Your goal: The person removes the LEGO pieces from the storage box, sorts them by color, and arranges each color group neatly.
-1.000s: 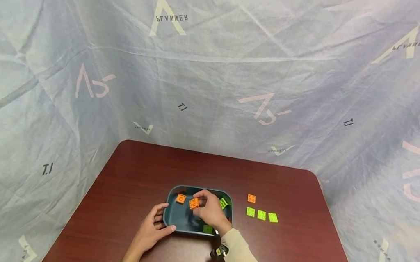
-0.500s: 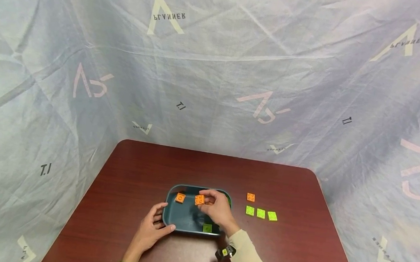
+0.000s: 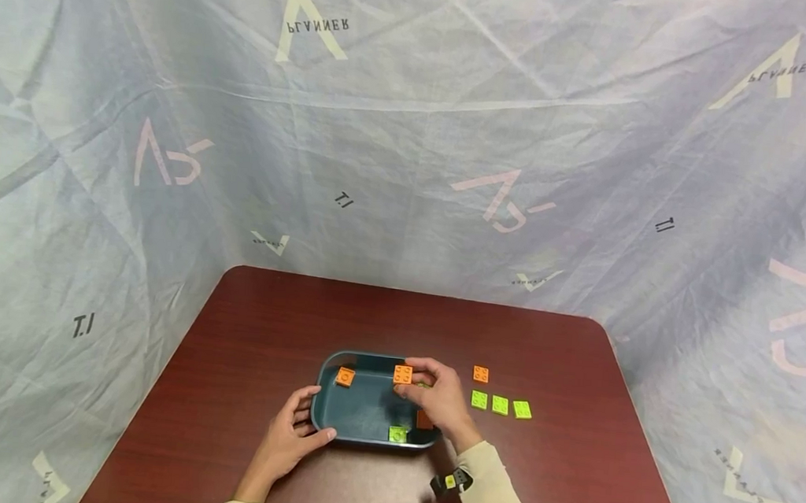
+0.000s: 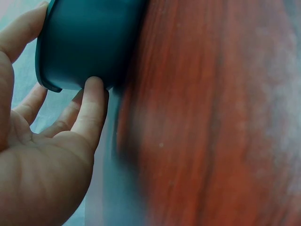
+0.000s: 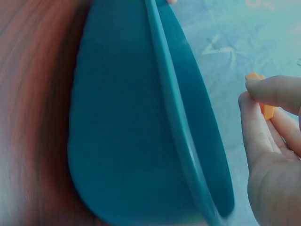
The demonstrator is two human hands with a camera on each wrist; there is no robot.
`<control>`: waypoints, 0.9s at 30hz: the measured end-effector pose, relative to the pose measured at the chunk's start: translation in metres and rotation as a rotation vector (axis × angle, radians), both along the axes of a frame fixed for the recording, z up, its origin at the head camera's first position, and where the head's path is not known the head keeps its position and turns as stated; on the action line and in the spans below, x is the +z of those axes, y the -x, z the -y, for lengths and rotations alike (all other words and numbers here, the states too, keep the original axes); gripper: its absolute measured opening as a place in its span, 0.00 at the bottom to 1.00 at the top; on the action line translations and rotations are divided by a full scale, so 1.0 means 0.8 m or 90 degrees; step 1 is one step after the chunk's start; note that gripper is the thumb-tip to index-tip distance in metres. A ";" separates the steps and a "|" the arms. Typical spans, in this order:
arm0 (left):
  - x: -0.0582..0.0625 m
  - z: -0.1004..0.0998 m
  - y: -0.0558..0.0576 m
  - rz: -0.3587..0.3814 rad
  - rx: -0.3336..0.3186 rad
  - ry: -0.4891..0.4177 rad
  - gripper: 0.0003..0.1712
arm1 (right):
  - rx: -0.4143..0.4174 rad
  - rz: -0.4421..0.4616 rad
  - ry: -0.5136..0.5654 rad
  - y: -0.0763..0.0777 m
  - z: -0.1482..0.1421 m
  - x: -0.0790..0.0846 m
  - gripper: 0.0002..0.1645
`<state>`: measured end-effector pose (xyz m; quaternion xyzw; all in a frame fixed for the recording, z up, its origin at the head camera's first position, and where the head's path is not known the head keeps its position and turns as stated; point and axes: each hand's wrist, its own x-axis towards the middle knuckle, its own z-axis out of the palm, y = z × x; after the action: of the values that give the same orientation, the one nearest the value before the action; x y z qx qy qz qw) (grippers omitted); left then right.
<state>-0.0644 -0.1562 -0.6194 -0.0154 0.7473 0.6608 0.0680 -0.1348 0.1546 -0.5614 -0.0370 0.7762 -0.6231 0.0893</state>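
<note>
Orange four-stud toy brick [image 3: 403, 375]: likely light, stiff plastic, hardly fragile; best taken by opposite flat sides. Pinched by the right hand [image 3: 443, 395] above the one-o'clock part of a teal tray [image 3: 362, 406], gripped round its eight-o'clock corner by the left hand [image 3: 288, 432].

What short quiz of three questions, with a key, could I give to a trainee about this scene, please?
1. Which colour is the block pinched by the right hand: A green, B orange, C blue?

2. True or false: the left hand touches the tray.

3. How many green blocks lie on the table, outside the tray?

Key: 1 B; 2 true; 3 three.
</note>
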 end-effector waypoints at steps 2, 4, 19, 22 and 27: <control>0.000 0.000 0.000 -0.002 0.001 0.002 0.48 | -0.011 -0.005 -0.010 0.000 -0.009 0.001 0.28; 0.000 -0.001 0.001 -0.005 0.001 0.004 0.48 | -0.026 -0.017 -0.025 0.001 -0.017 0.000 0.26; 0.002 0.000 0.000 -0.002 0.002 0.013 0.49 | -0.087 -0.036 -0.072 0.001 -0.073 -0.002 0.29; 0.003 0.000 -0.001 0.002 0.004 0.015 0.49 | -0.087 -0.031 -0.068 0.001 -0.080 -0.001 0.31; 0.001 0.000 -0.001 0.001 0.002 0.023 0.49 | -0.099 -0.029 -0.080 -0.001 -0.090 -0.002 0.32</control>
<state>-0.0637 -0.1562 -0.6188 -0.0183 0.7592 0.6471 0.0670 -0.1341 0.2263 -0.5627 0.0147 0.8160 -0.5773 0.0248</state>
